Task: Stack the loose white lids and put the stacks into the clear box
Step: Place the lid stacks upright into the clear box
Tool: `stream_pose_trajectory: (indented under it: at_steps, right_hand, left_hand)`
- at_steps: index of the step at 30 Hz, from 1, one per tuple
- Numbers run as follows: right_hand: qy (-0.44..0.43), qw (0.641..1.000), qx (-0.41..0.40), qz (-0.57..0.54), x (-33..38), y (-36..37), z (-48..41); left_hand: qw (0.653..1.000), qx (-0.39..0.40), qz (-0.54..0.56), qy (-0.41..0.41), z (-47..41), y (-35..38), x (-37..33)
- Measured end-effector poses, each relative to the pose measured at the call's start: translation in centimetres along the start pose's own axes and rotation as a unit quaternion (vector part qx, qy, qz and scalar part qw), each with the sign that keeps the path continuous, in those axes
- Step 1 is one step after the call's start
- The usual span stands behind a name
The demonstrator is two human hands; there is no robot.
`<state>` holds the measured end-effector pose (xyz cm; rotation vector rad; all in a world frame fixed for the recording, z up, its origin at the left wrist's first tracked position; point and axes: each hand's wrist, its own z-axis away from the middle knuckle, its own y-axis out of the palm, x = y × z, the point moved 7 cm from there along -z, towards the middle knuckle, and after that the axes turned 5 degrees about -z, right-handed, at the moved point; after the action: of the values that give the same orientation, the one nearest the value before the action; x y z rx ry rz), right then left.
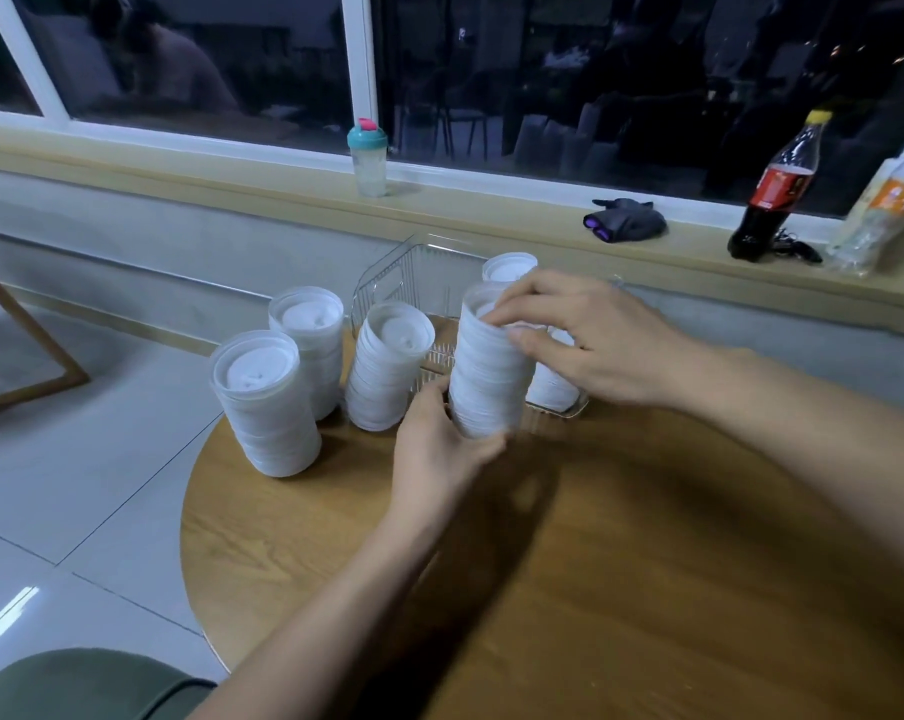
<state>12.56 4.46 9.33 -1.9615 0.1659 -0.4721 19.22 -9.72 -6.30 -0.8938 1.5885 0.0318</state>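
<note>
l hand (439, 449) grips base of tall white lid stack (486, 376), fingers curled round it; r hand (585, 340) pinches its top lids. stack upright, just in front of clear box (387, 275) on wood bench (647, 563). another stack (509, 267) stands inside box.

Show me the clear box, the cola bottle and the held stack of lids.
clear box (382, 283): head view, its left wall.
cola bottle (780, 188): head view, its red label.
held stack of lids (483, 376): head view, its white side.
</note>
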Motion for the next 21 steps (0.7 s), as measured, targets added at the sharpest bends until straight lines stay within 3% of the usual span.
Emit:
stream_pose_trajectory:
  at_steps: [5, 12, 17, 21]
  right_hand:
    - [0.053, 0.998, -0.021, 0.028, -3.1, -2.6, -1.5]
    - [0.101, 0.994, 0.017, 0.043, -6.4, -1.5, -3.3]
    - [0.111, 0.992, 0.04, 0.035, -8.0, 0.1, -4.5]
    - [0.133, 0.988, 0.066, 0.04, -9.5, 1.5, -4.9]
  left_hand:
    - [0.999, -0.023, 0.007, 0.037, -3.1, 1.6, -2.8]
    - [0.998, -0.01, -0.057, 0.04, -8.0, 3.6, -2.0]
    - [0.996, -0.014, -0.088, 0.03, -10.2, 4.1, -1.2]
    - [0.986, 0.026, -0.166, -0.011, -11.5, 5.7, -0.7]
